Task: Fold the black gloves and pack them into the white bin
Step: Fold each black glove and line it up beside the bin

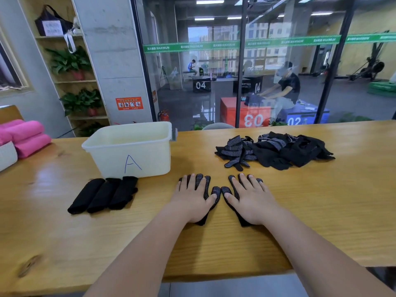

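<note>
Left grip (pixel 194 200), right grip (pixel 248 200): flat, fingers spread, pressing glove pair (pixel 216 190) onto desk (pixel 321 200), nothing clasped. Likely light, limp, dotted side grippy; pinch at cuffs.

A long wooden table (pixel 321 211) spans the near side. Behind it, a dark-framed glass wall (pixel 214 71) crossed by a green strip (pixel 235 43) looks into a grey-floored gym lit by ceiling strip lights (pixel 210 1). A red numbered box (pixel 244 114) and a blue one (pixel 304 118) stand there. At left rise a bare concrete pillar (pixel 107 50) and a wooden shelf (pixel 64 81) holding potted plants (pixel 68 60).
</note>
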